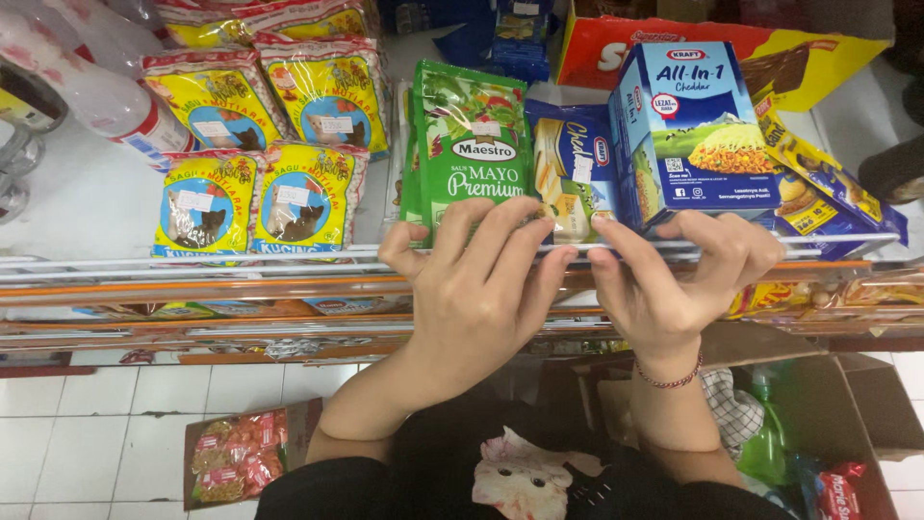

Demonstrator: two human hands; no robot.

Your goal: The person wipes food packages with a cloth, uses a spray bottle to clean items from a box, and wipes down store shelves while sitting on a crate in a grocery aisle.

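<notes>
My left hand (478, 279) rests over the shelf's front rail (241, 258), its fingers on the bottom of a green sauce pouch (472, 135). My right hand (674, 274) lies beside it, fingers spread along the rail under a blue cheese box (688, 130). Between the two stands a blue cheese packet (568, 169), touched by fingertips of both hands. A red bead bracelet (671, 378) circles my right wrist. Neither hand clearly grips anything.
Several yellow bags with a cat picture (255, 144) fill the shelf's left part. A red and yellow carton (770, 53) lies behind the blue box. Lower shelves sit below. An open cardboard box (847, 414) and a tray of red packets (236, 462) sit on the tiled floor.
</notes>
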